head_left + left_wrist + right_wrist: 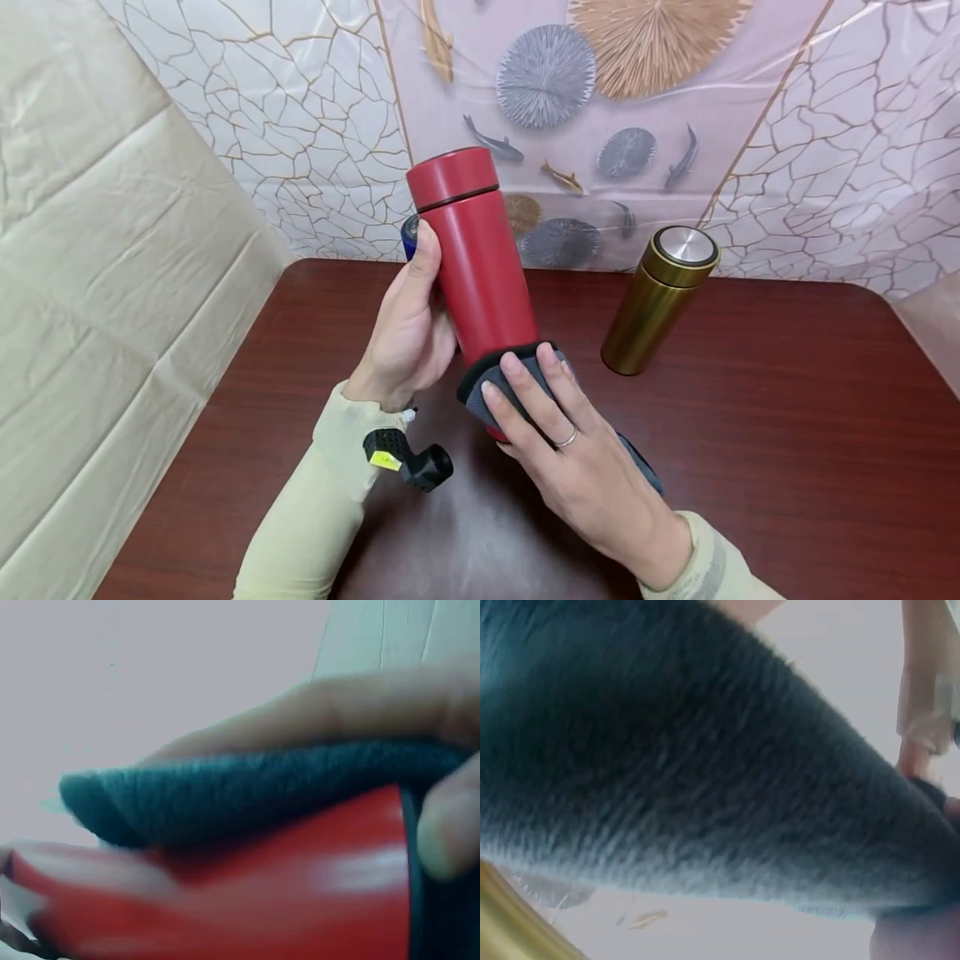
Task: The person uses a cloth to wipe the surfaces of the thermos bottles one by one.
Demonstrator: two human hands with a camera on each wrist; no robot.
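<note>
Above the desk (pixel 787 433), the red flask (pixel 480 267) slants from your left hand (pixel 408 329), curled round its upper body, down to your right hand (pixel 573 454), nearer its base, whose spread fingers grip the gray cloth (pixel 705 765) against it.

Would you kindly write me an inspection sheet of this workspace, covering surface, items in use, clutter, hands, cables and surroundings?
Surface: dark reddish-brown table with a pale sheen near the front.
Job's things: red bottle, lidded, held tilted; black-edged grey cloth against its lower part.
Clutter: gold bottle standing to the right; blue object, mostly hidden behind the red bottle.
Hands: left hand grips the red bottle; right hand holds the grey cloth against it.
Cables: nothing seen.
Surroundings: patterned backdrop behind; creased cream sheeting at left.
</note>
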